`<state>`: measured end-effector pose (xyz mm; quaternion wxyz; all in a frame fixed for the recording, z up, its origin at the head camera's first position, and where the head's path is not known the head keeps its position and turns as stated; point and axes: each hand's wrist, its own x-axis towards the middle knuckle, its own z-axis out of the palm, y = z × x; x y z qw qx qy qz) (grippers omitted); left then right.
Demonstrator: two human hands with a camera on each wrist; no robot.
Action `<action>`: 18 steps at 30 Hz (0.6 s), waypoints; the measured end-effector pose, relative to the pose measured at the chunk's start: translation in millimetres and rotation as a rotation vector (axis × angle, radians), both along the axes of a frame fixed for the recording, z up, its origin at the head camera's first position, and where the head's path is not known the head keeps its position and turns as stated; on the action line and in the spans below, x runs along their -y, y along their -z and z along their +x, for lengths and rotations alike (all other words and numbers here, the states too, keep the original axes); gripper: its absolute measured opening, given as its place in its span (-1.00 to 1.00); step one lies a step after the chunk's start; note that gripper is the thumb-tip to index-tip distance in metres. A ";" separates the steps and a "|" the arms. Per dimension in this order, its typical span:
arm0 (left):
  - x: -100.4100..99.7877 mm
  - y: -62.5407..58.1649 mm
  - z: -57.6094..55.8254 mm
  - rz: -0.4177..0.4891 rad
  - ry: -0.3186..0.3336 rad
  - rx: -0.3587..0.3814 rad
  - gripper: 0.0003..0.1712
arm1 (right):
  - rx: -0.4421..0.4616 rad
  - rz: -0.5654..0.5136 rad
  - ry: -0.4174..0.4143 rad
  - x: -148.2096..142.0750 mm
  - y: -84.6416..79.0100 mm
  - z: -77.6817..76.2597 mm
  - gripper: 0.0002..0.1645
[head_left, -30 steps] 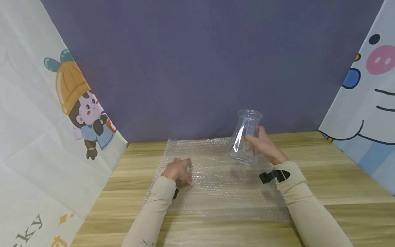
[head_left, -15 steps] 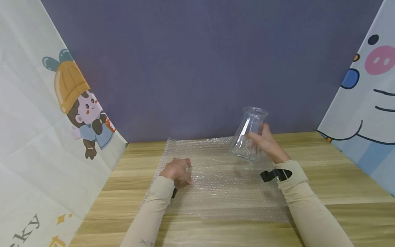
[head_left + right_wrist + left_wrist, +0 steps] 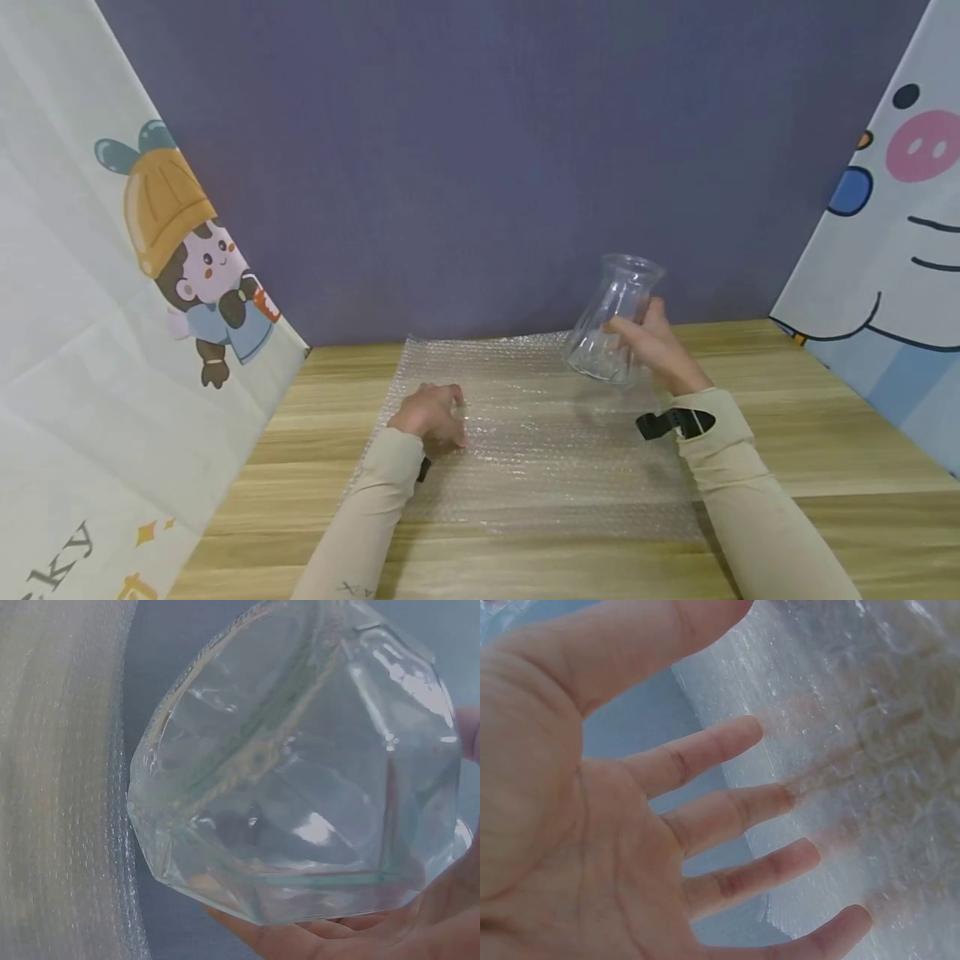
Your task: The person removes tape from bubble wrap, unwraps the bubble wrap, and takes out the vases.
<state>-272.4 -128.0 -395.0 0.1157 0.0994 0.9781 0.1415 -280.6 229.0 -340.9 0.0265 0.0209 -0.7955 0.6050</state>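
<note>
A clear glass vase with a flared rim and faceted sides is gripped by my right hand, thumb on the near side. The vase leans, mouth up and to the right, over the back right of a bubble wrap sheet. In the right wrist view its faceted base fills the middle, with fingers curled beneath. My left hand rests at the left part of the sheet. The left wrist view shows that hand's fingers spread and relaxed, tips on the bubble wrap.
The sheet lies flat on a wood-grain table. A dark blue-grey wall stands right behind the table's far edge. White cloths with cartoon prints flank it, one at left and one at right.
My right hand has moved the vase up and to the right, and the vase leans further to the right. The left hand stays nearly in place.
</note>
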 end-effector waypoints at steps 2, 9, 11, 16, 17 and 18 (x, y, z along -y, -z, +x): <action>-0.2 0.9 0.3 0.003 -0.007 -0.002 -0.19 | 0.005 0.004 0.001 -0.6 -0.8 1.4 0.00; -3.7 4.8 2.1 -0.004 -0.039 -0.027 -0.20 | 0.012 0.032 0.012 -2.8 -1.4 3.9 0.03; -5.1 5.4 2.2 0.002 -0.051 -0.032 -0.20 | 0.009 0.036 0.021 -3.1 -1.9 3.2 0.04; -8.1 5.4 1.5 0.001 -0.083 -0.038 -0.22 | -0.003 0.039 0.027 -2.9 -3.0 1.7 0.02; -8.7 5.1 1.3 -0.004 -0.088 -0.040 -0.22 | -0.005 0.040 0.027 -2.9 -3.1 1.6 0.01; -9.3 5.1 1.0 -0.008 -0.094 -0.040 -0.22 | -0.006 0.042 0.028 -3.0 -3.0 1.5 0.01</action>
